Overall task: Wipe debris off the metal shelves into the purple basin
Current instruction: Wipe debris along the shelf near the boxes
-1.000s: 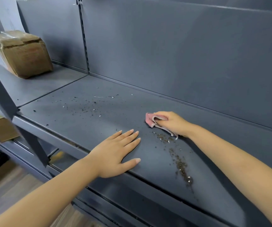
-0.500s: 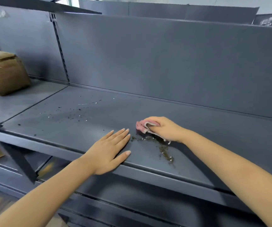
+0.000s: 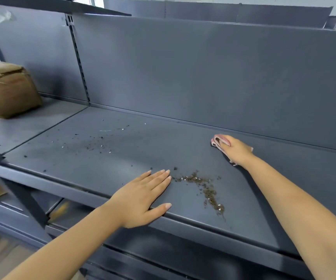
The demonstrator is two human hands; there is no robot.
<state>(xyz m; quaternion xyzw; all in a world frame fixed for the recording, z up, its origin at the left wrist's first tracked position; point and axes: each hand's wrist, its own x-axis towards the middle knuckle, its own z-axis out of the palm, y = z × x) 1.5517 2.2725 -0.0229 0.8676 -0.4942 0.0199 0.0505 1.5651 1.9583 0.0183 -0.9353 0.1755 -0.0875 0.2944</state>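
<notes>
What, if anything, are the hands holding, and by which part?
The right hand presses a pink cloth from above; exact grip hidden. The left hand lies flat on the shelf, holding nothing.

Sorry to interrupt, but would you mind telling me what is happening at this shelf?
A person is wiping a grey metal shelf. The right hand presses a pink cloth onto the shelf near the back panel, while the left hand lies flat at the front edge. A gathered trail of debris sits between them, with scattered debris further left. No purple basin is in view.
</notes>
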